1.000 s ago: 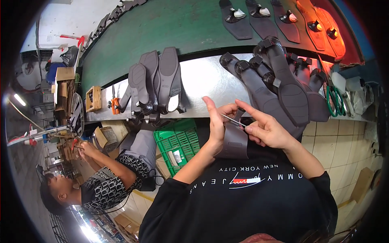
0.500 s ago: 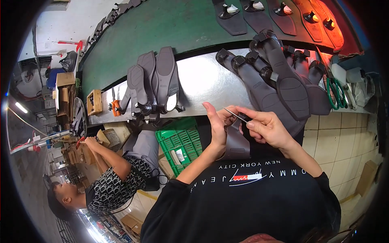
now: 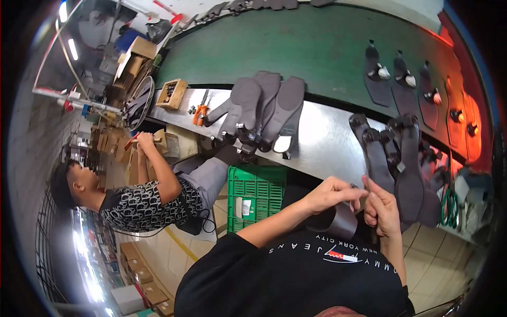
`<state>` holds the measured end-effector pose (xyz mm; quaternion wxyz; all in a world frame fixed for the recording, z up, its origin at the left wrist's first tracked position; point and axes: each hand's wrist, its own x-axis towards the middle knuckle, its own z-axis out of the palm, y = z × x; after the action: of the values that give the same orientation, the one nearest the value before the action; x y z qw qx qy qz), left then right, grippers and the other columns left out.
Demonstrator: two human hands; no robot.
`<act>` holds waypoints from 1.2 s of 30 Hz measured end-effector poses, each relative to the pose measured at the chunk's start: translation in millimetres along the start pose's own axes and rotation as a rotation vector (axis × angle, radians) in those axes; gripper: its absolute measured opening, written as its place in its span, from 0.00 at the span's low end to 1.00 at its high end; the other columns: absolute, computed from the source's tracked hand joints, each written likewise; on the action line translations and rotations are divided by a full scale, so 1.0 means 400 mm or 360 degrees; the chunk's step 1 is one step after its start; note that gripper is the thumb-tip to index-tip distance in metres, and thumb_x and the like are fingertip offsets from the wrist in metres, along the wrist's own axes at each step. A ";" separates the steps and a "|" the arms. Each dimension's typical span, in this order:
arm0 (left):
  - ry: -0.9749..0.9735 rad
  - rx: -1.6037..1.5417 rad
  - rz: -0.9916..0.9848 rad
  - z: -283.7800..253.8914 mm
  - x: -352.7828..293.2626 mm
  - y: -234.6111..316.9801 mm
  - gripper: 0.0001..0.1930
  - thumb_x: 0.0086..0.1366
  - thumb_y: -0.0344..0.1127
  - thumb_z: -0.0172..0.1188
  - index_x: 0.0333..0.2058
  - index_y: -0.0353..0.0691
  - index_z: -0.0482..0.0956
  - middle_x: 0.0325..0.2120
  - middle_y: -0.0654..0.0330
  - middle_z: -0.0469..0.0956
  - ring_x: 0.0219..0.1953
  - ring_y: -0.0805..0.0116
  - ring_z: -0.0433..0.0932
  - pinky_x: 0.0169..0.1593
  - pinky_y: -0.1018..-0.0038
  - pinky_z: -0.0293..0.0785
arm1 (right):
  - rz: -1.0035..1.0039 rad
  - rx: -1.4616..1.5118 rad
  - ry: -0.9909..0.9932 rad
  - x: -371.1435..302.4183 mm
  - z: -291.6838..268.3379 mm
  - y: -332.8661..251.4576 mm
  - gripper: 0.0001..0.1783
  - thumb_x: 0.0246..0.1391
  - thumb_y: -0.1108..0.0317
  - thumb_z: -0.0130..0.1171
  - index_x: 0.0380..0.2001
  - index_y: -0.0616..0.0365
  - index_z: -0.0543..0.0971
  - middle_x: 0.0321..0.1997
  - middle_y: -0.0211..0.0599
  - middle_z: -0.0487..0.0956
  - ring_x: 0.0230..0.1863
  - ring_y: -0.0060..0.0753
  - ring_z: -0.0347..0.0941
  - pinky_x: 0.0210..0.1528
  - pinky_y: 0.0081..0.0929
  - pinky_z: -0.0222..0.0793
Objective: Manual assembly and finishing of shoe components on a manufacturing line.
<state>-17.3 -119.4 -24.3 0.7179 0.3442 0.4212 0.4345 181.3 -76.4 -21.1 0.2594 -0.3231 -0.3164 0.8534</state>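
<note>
A dark grey sandal sole (image 3: pixel 344 222) hangs curved below my hands, close to my shirt. My left hand (image 3: pixel 334 195) is closed on it, thumb and forefinger pinched near its strap end. Beside it my right hand (image 3: pixel 384 211) is closed with its fingertips raised, pinching a thin metal tool (image 3: pixel 368 185) seen nearly end-on. The fingertips of both hands almost meet, so the spot worked on is hidden. Right of my hands, a pile of dark sandals (image 3: pixel 409 182) with black straps lies on the bench edge.
More sandals (image 3: pixel 264 111) lie on the metal ledge (image 3: pixel 325 137), left of centre. Orange-handled pliers (image 3: pixel 200 113), a wooden box (image 3: pixel 171 94) and green-handled scissors (image 3: pixel 450 206) rest along it. Behind runs a green conveyor belt (image 3: pixel 296 47). A green crate (image 3: pixel 253 185) and a co-worker (image 3: pixel 142 195) holding a hammer are at left.
The view has turned, so the bench appears farther right and lower. My right hand has tipped upright, and the metal tool has swung from slanting across to pointing up. Both hands stay close together.
</note>
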 end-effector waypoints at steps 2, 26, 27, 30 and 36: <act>-0.0207 0.0221 -0.0024 -0.032 -0.026 0.065 0.11 0.64 0.33 0.57 0.36 0.29 0.81 0.37 0.53 0.81 0.36 0.69 0.79 0.45 0.75 0.74 | -0.0128 0.0012 0.0042 0.009 -0.017 -0.013 0.23 0.64 0.72 0.44 0.62 0.57 0.64 0.15 0.22 0.59 0.12 0.11 0.51 0.12 0.11 0.49; 0.1997 0.1280 0.1387 -0.253 -0.070 0.287 0.16 0.56 0.30 0.66 0.43 0.33 0.80 0.37 0.56 0.81 0.37 0.71 0.78 0.45 0.75 0.73 | -0.0919 -0.0570 0.0621 -0.042 -0.077 -0.163 0.20 0.64 0.69 0.45 0.57 0.63 0.70 0.19 0.22 0.66 0.18 0.11 0.59 0.18 0.10 0.57; 0.1645 0.1018 0.1332 -0.178 -0.009 0.270 0.16 0.55 0.29 0.66 0.43 0.33 0.80 0.37 0.56 0.81 0.38 0.70 0.78 0.46 0.75 0.73 | -0.0927 -0.0569 0.0631 -0.041 -0.077 -0.154 0.20 0.64 0.69 0.45 0.57 0.63 0.70 0.19 0.22 0.66 0.18 0.11 0.59 0.18 0.10 0.57; 0.0623 0.1298 0.0952 -0.058 0.157 0.150 0.22 0.50 0.29 0.70 0.47 0.36 0.78 0.39 0.58 0.80 0.35 0.73 0.78 0.42 0.77 0.74 | -0.0802 -0.0369 0.0436 -0.031 -0.066 -0.133 0.18 0.64 0.68 0.46 0.55 0.64 0.72 0.19 0.24 0.68 0.18 0.12 0.61 0.19 0.11 0.58; 0.0840 0.1386 0.0901 -0.049 0.299 0.025 0.14 0.51 0.32 0.68 0.38 0.36 0.82 0.29 0.60 0.73 0.27 0.69 0.74 0.32 0.75 0.72 | -0.0411 -0.0397 0.0279 0.001 -0.099 -0.085 0.19 0.63 0.69 0.47 0.55 0.63 0.71 0.17 0.24 0.68 0.16 0.14 0.62 0.19 0.12 0.59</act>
<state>-6.4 -3.9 -60.2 0.2367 0.5870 0.6172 0.4674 217.3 -38.9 -20.7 0.3512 -0.3826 -0.4345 0.7358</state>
